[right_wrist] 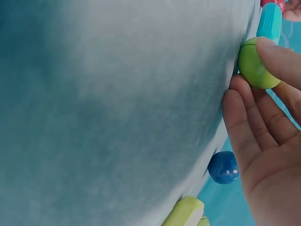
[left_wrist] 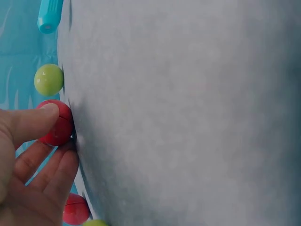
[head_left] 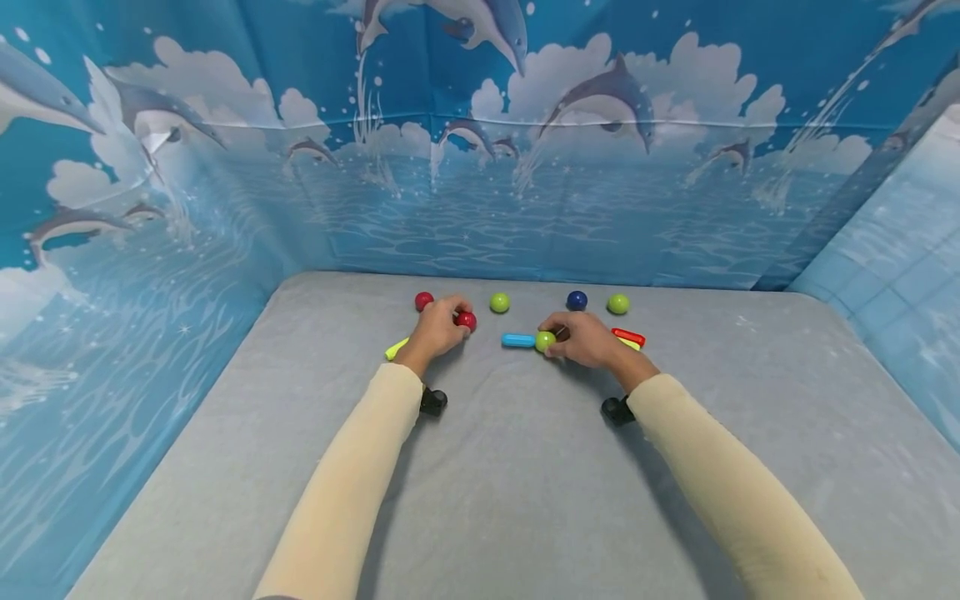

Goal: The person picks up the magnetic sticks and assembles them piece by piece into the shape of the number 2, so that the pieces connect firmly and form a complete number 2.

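Observation:
Between thumb and fingers, my left hand (head_left: pixel 438 331) pinches a glossy red ball (head_left: pixel 467 322); a dark seam runs round it in the left wrist view. My right hand (head_left: pixel 592 342) holds a lime-green ball (head_left: pixel 545 341), thumb on one side and fingers on the other. A light-blue ribbed stick (head_left: pixel 517 340) lies against that ball's left side; I cannot tell whether they are joined. Another red ball (head_left: pixel 423 301) lies just behind my left hand. Under the left wrist, a yellow-green stick (head_left: pixel 395 348) is partly hidden.
Along the back of the grey-covered table (head_left: pixel 495 492) sit a green ball (head_left: pixel 499 302), a dark blue ball (head_left: pixel 577 301) and another green ball (head_left: pixel 618 303). Beside the right wrist lie a red stick (head_left: pixel 628 337) and a partly covered yellow-green stick (head_left: pixel 633 346). A dolphin-print curtain (head_left: pixel 480 208) hangs behind.

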`<state>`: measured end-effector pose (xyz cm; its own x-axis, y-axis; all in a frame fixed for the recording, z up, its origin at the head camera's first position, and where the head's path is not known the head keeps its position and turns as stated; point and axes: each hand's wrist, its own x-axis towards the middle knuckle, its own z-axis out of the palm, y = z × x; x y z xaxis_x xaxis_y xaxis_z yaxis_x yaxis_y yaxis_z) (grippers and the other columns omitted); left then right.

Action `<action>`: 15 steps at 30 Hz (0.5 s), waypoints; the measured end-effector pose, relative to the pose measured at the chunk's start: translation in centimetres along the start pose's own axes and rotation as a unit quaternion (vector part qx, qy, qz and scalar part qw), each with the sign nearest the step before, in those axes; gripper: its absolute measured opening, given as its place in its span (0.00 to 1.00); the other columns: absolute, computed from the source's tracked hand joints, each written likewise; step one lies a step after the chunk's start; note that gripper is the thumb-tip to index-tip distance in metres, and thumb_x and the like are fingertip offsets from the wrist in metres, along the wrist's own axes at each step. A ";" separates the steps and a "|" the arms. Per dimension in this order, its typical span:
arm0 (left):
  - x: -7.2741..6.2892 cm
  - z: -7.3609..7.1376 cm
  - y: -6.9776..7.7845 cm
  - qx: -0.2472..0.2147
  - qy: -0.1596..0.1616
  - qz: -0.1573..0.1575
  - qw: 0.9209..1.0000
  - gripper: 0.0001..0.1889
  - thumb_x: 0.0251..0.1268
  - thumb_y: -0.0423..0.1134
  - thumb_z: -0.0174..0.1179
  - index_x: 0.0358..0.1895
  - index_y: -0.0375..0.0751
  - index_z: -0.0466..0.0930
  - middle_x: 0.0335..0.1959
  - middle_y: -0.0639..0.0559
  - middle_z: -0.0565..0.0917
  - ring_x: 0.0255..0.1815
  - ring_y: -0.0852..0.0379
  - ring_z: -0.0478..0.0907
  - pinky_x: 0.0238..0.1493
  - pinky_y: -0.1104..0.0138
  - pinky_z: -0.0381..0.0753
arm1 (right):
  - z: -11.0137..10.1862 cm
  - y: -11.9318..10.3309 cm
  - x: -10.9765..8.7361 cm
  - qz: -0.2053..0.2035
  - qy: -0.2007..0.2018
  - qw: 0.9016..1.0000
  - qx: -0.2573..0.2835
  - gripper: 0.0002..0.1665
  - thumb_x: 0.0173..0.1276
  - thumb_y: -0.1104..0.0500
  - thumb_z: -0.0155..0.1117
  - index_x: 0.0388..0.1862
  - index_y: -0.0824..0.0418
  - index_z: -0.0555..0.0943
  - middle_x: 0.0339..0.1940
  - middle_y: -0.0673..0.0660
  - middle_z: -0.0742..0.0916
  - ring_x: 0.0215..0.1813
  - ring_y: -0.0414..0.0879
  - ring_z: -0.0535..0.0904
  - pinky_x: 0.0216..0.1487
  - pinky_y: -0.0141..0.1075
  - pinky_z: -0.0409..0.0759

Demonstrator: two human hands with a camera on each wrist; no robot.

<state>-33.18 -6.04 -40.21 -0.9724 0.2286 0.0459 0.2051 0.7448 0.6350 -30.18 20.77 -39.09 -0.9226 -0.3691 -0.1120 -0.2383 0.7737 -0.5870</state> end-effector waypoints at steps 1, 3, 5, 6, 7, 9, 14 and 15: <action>0.0 0.0 0.0 -0.002 0.001 0.000 1.000 0.17 0.63 0.30 0.65 0.56 0.42 0.79 0.57 0.45 0.82 0.58 0.48 0.78 0.61 0.57 0.79 | 0.0 0.0 0.0 -0.001 0.000 1.000 0.001 0.21 0.68 0.61 0.67 0.59 0.60 0.80 0.58 0.62 0.84 0.59 0.56 0.81 0.51 0.44 0.84; -0.2 0.0 0.0 -0.003 0.000 0.001 1.000 0.17 0.63 0.31 0.65 0.55 0.42 0.79 0.57 0.45 0.82 0.57 0.48 0.78 0.60 0.57 0.80 | 0.1 0.0 0.0 -0.003 0.001 1.000 0.001 0.21 0.67 0.61 0.67 0.59 0.60 0.80 0.58 0.62 0.84 0.59 0.56 0.81 0.51 0.44 0.84; -0.4 0.1 0.1 -0.002 -0.003 0.004 1.000 0.17 0.64 0.31 0.65 0.55 0.42 0.80 0.56 0.45 0.82 0.56 0.48 0.78 0.60 0.57 0.80 | 0.1 0.0 0.1 -0.004 0.002 1.000 0.002 0.21 0.68 0.61 0.67 0.59 0.60 0.80 0.58 0.62 0.84 0.58 0.56 0.81 0.52 0.44 0.83; -0.5 0.1 0.2 -0.002 -0.006 0.007 1.000 0.17 0.64 0.31 0.65 0.55 0.42 0.80 0.56 0.45 0.82 0.56 0.48 0.78 0.60 0.57 0.80 | 0.1 0.0 0.1 -0.004 0.002 1.000 0.002 0.21 0.68 0.60 0.67 0.59 0.60 0.80 0.57 0.62 0.84 0.58 0.56 0.81 0.52 0.44 0.83; -0.6 0.1 0.3 0.001 -0.009 0.011 1.000 0.16 0.64 0.31 0.65 0.55 0.43 0.80 0.55 0.45 0.83 0.55 0.49 0.78 0.59 0.57 0.80 | 0.1 0.0 0.1 -0.003 0.003 1.000 0.002 0.21 0.68 0.60 0.67 0.59 0.60 0.80 0.57 0.62 0.84 0.58 0.56 0.80 0.52 0.44 0.83; -0.9 0.1 0.4 0.004 -0.016 0.018 1.000 0.16 0.65 0.32 0.64 0.55 0.43 0.80 0.55 0.46 0.83 0.54 0.49 0.79 0.58 0.57 0.80 | 0.1 0.0 0.1 0.000 0.003 1.000 0.002 0.20 0.67 0.60 0.67 0.58 0.59 0.80 0.57 0.62 0.84 0.58 0.56 0.81 0.52 0.45 0.83; -1.2 0.2 0.5 0.013 -0.022 0.024 0.999 0.15 0.65 0.34 0.65 0.54 0.45 0.80 0.53 0.47 0.84 0.53 0.51 0.79 0.56 0.58 0.80 | 0.0 0.1 0.1 0.005 0.002 1.000 0.000 0.20 0.67 0.60 0.68 0.58 0.59 0.80 0.57 0.62 0.84 0.59 0.56 0.80 0.54 0.46 0.82; -1.3 0.2 0.5 0.012 -0.021 0.023 0.999 0.15 0.65 0.34 0.65 0.54 0.45 0.81 0.52 0.47 0.84 0.53 0.51 0.79 0.56 0.58 0.80 | -0.1 0.1 0.1 0.004 0.001 1.000 0.001 0.20 0.67 0.60 0.68 0.58 0.59 0.80 0.57 0.62 0.83 0.59 0.56 0.80 0.54 0.46 0.82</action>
<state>-31.84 -5.84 -40.11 -0.9563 0.2894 0.0420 0.2531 0.7474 0.6143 -30.29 20.86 -39.11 -0.9256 -0.3606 -0.1149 -0.2296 0.7764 -0.5870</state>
